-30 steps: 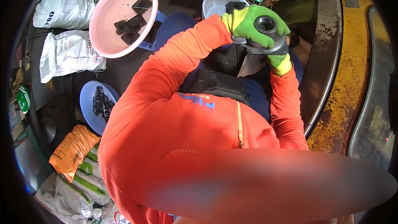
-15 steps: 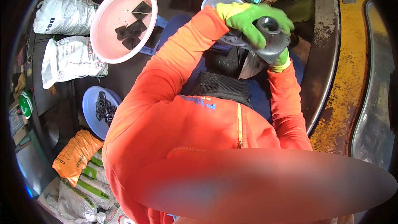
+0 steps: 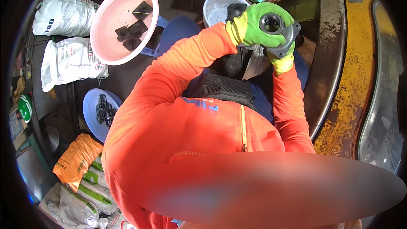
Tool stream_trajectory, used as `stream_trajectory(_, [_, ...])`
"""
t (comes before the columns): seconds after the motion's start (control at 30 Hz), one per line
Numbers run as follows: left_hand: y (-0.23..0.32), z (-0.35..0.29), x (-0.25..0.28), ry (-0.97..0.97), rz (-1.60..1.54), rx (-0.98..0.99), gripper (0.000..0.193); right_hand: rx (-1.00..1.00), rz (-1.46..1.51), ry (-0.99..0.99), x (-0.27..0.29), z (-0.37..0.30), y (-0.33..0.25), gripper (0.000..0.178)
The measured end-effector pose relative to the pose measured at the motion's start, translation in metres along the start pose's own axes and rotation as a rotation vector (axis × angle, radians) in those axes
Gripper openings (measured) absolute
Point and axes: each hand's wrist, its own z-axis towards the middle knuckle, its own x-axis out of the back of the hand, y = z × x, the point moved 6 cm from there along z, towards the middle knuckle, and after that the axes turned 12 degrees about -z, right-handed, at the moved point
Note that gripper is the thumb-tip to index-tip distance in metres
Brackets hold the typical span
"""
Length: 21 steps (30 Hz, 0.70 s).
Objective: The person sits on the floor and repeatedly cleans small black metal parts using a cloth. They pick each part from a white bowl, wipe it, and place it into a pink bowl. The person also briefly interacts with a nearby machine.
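Observation:
A black moulded part with a square flange and a round hollow neck (image 3: 291, 37) is held up between my hands. My left hand (image 3: 253, 24), in a green glove with a yellow cuff, is closed around the neck, fingers curled over its near and far sides. My right hand (image 3: 286, 56), gloved alike, grips the part from beneath at the flange; most of its fingers are hidden behind it. Just left of my left hand, another black part (image 3: 235, 11) shows at a light blue mesh basket (image 3: 215, 12), partly covered by the glove.
Far left, a pink basin (image 3: 96, 38) holds several black square parts. A blue basin (image 3: 88, 116) with small black parts stands nearer. White sacks (image 3: 63, 15) and an orange bag (image 3: 78, 159) lie along the left. A rusty yellow machine edge (image 3: 352, 80) runs down the right.
The black part has been turned, and its round opening now faces more toward me. My left hand has shifted around it, revealing more of the mesh basket and the black part there.

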Motion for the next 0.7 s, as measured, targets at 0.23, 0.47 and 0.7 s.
stream_trajectory(0.23, [0.0, -0.006, -0.011, -0.331, -0.238, 0.152, 0.038, -0.076, 0.456, -0.25, -0.013, -0.028, 0.01, 0.04])
stream_trajectory(0.47, [-0.02, 0.0, -0.016, -0.481, -0.54, -0.077, 0.038, -0.681, 1.165, -0.262, -0.059, -0.063, 0.037, 0.028])
stream_trajectory(0.7, [-0.059, 0.001, 0.07, 0.505, -1.049, 0.097, 0.038, -0.884, 1.409, 0.025, 0.001, -0.042, 0.019, 0.032])
